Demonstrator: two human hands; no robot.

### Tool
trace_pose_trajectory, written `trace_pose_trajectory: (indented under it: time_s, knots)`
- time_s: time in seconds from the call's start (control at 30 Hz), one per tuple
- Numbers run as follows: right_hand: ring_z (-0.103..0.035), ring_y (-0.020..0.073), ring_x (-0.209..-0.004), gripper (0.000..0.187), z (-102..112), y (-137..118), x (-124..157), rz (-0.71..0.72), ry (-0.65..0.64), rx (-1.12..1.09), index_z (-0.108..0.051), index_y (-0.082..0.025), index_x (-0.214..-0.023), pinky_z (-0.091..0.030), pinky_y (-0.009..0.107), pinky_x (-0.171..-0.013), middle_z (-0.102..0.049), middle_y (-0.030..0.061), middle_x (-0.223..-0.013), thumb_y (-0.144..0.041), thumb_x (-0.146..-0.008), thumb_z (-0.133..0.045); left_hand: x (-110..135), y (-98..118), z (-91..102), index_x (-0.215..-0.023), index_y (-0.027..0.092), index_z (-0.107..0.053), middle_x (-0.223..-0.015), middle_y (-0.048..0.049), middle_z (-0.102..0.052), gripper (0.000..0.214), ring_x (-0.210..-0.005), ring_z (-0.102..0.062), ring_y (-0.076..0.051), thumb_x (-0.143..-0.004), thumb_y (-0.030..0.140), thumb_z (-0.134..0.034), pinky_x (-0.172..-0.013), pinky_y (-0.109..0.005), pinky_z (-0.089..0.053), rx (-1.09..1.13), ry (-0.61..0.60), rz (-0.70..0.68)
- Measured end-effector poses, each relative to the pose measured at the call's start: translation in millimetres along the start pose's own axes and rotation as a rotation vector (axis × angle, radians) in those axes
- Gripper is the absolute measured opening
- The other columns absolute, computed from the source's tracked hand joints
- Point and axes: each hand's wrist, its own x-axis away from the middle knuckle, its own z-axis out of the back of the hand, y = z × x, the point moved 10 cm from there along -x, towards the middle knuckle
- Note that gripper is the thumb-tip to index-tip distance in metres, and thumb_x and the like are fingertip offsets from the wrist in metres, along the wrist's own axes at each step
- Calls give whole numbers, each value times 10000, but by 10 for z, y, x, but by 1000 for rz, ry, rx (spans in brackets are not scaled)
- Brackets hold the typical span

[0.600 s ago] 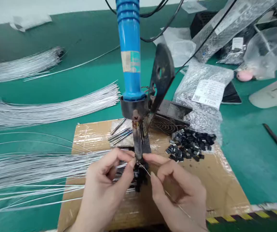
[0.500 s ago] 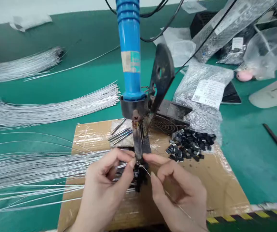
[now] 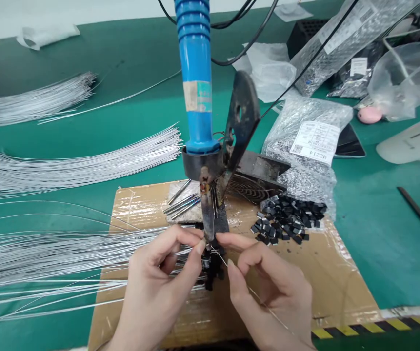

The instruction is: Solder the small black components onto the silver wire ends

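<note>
A blue-handled soldering iron (image 3: 197, 83) hangs tip-down in a dark metal stand (image 3: 242, 122) over a taped cardboard board (image 3: 327, 278). My left hand (image 3: 158, 287) pinches a thin silver wire at the iron's tip (image 3: 208, 229). My right hand (image 3: 268, 287) pinches a thin solder strand (image 3: 261, 300) that runs up to the same tip. Small black parts (image 3: 212, 268) lie just under my fingertips. Both hands are closed in a pinch, almost touching each other.
Bundles of silver wires (image 3: 49, 258) fan out left of the board, with more bundles (image 3: 78, 165) behind. A heap of small black components (image 3: 290, 219) lies on the board's right. Plastic bags (image 3: 312, 141), cables and a pink object (image 3: 369, 114) crowd the back right of the green table (image 3: 378, 219).
</note>
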Motion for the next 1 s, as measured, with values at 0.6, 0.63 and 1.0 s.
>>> trace_pose_trajectory:
  time_s: [0.6, 0.63, 1.0]
  knots:
    - [-809, 159, -953, 198, 9, -133, 4, 139, 19, 110, -588, -219, -793, -588, 202, -845, -810, 42, -1120, -55, -863, -673, 5, 16, 19, -789, 240, -724, -838, 19, -775, 134, -709, -690, -120, -904, 172, -709, -598, -162, -498, -18, 15, -21]
    - [-808, 158, -954, 199, 5, -144, 6, 153, 18, 113, -589, -219, -799, -589, 200, -848, -812, 37, -1094, -49, -862, -672, 4, 24, 18, -793, 241, -725, -845, 20, -779, 134, -713, -693, -117, -904, 167, -709, -606, -157, -504, -6, 14, -26]
    - [-814, 168, -910, 198, 3, -199, 1, 195, 15, 161, -594, -220, -810, -615, 215, -821, -824, 44, -1078, -50, -853, -685, 6, 73, 16, -794, 238, -737, -843, 30, -785, 161, -734, -730, -107, -883, 106, -718, -663, -129, -550, 78, 34, -23]
